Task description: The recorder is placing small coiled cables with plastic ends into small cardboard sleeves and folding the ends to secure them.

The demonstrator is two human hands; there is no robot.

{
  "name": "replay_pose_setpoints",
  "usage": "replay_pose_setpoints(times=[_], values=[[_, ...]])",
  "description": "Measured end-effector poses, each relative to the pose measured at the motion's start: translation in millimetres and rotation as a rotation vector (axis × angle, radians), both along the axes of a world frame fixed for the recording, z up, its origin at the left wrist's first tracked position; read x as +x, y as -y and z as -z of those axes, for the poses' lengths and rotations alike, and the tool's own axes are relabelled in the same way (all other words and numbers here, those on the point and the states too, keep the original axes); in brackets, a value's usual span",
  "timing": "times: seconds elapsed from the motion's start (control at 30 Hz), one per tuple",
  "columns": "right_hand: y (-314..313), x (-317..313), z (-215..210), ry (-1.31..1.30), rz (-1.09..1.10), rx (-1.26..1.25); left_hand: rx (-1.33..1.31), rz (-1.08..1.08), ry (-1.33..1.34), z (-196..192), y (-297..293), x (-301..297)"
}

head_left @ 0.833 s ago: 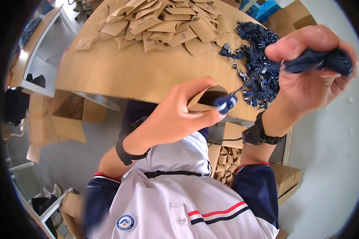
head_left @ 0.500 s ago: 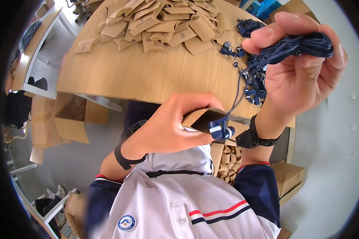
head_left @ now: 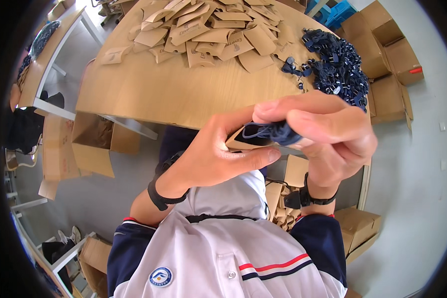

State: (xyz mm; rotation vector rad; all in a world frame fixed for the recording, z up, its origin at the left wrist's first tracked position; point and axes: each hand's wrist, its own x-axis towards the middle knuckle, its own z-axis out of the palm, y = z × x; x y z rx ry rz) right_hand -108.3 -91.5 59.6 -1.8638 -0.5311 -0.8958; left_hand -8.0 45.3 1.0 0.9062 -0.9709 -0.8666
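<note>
We see open cardboard boxes (head_left: pixel 92 144) standing on the floor by the surface (head_left: pixel 184 94); one below the right wrist holds flat kraft sleeves (head_left: pixel 278 206), the rest we cannot read. In front of the chest, our left hand (head_left: pixel 208 156) closes its fingers (head_left: pixel 256 155) around a small kraft paper sleeve (head_left: pixel 238 141), its open mouth turned right. Our right hand (head_left: pixel 333 136) pinches a coiled dark blue cable (head_left: pixel 273 133) at that mouth, long axis roughly left to right. On the surface a pile of paper sleeves (head_left: pixel 208 30) and a heap of dark cables (head_left: pixel 337 64) lie near the far edge, with bare wood nearer us.
</note>
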Motion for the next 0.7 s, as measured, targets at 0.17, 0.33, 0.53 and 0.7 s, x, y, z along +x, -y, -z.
replay_pose_setpoints(times=[0.17,0.33,0.53,0.7], values=[[10.0,1.9,8.7,-0.156,0.136,-0.209,0.110,0.080,-0.146,-1.2,1.4,12.6],[0.2,8.7,4.7,-0.217,0.459,-0.652,0.195,0.097,-0.080,6.2,2.6,31.1],[-13.4,-6.8,27.7,-0.380,0.591,-0.480,0.206,0.182,0.239,40.5,22.3,43.0],[-22.7,-16.0,25.5,-0.683,0.593,-0.382,0.012,0.229,0.422,59.3,28.3,44.7]])
